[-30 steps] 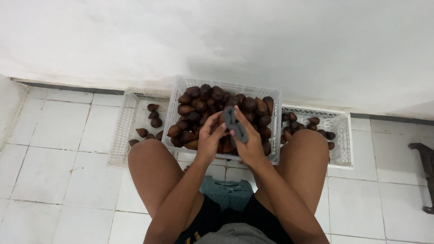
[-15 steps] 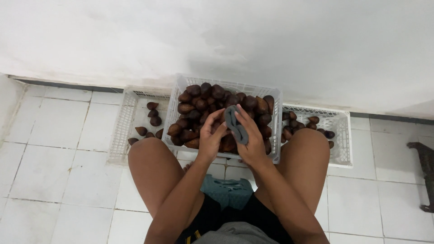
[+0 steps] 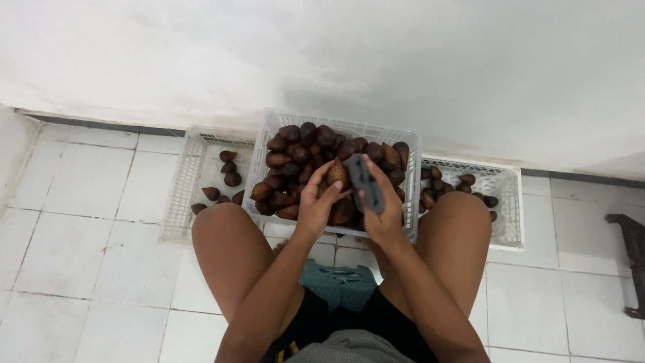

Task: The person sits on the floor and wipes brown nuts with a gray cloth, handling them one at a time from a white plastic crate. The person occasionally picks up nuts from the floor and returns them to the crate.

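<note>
A white plastic crate point(image 3: 269, 138) stands on the floor between my knees, piled with dark brown scaly fruits point(image 3: 304, 144). My left hand point(image 3: 316, 205) holds one brown fruit point(image 3: 337, 173) up over the pile. Beside it my right hand point(image 3: 384, 212) grips a dark grey flat tool point(image 3: 363, 181), its upper end close to the held fruit.
A low white tray point(image 3: 185, 178) on the left holds a few fruits point(image 3: 230, 168). Another white tray point(image 3: 505, 202) on the right holds several more. White floor tiles lie all around, with a white wall behind. A dark object point(image 3: 631, 255) sits at the right edge. A teal stool point(image 3: 339, 282) is under me.
The left hand has lifted a fruit slightly out of the pile toward the tool. The right hand has barely shifted.
</note>
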